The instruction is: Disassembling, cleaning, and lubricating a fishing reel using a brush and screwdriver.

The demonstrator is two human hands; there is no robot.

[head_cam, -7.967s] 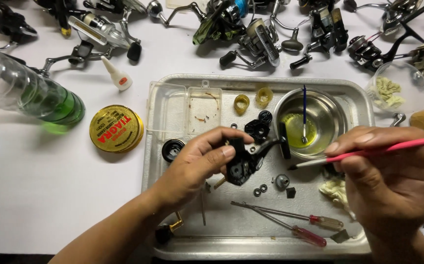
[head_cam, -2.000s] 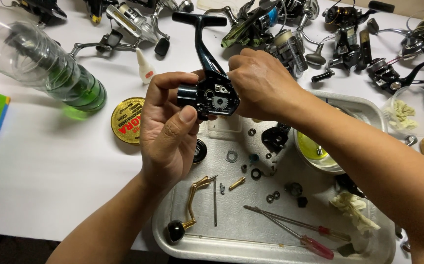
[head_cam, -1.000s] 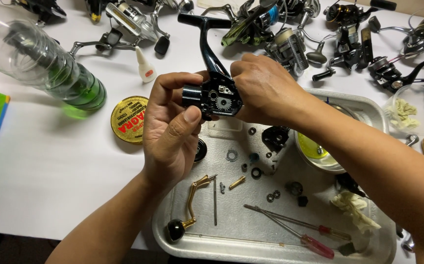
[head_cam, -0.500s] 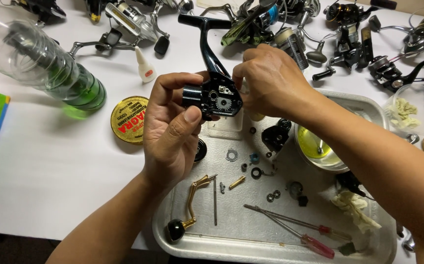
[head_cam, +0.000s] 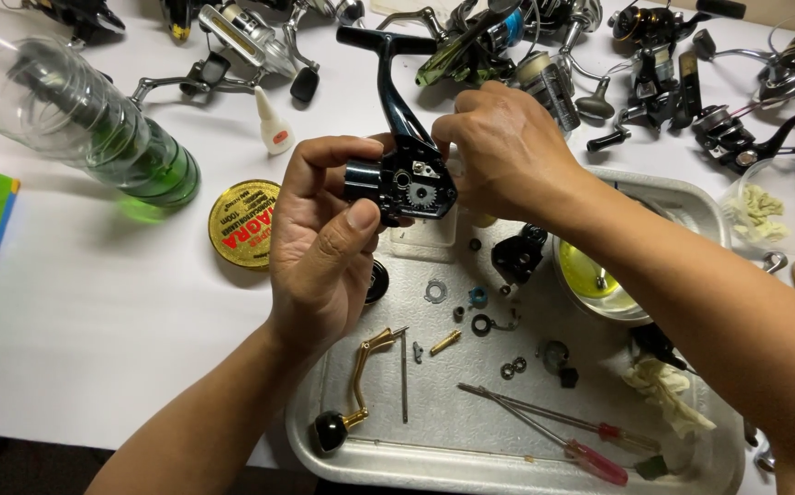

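Left hand [head_cam: 324, 247]: grip closed around black reel body [head_cam: 402, 179], thumb pressed on lower front edge, fingers wrapped behind at 9 o'clock side. Right hand [head_cam: 507, 151]: grip pinched against 3 o'clock side of same body, fingertips touching edge beside exposed gear; whether any small part sits between fingertips cannot be told. Reel body held above upper left corner of metal tray [head_cam: 544, 458], open side toward camera, stem and foot rising toward 12 o'clock.

Inside tray: gold crank handle with black knob [head_cam: 347, 394] at 6 o'clock of left hand; two red-handled screwdrivers [head_cam: 563, 435] toward 5 o'clock; washers and small rings scattered mid-tray; steel bowl with yellow liquid [head_cam: 599, 275] at 3 o'clock, partly hidden by right forearm.

On tabletop [head_cam: 95, 348]: round gold line spool [head_cam: 242, 225] at 9 o'clock of left hand; clear and green plastic bottle [head_cam: 86, 128] lying toward 10 o'clock; row of assembled reels along 12 o'clock edge.

Against half a second earlier: both grips unchanged, reel body at same height and tilt. Against eight seconds earlier: body lifted off tray, red brush gone from right hand.
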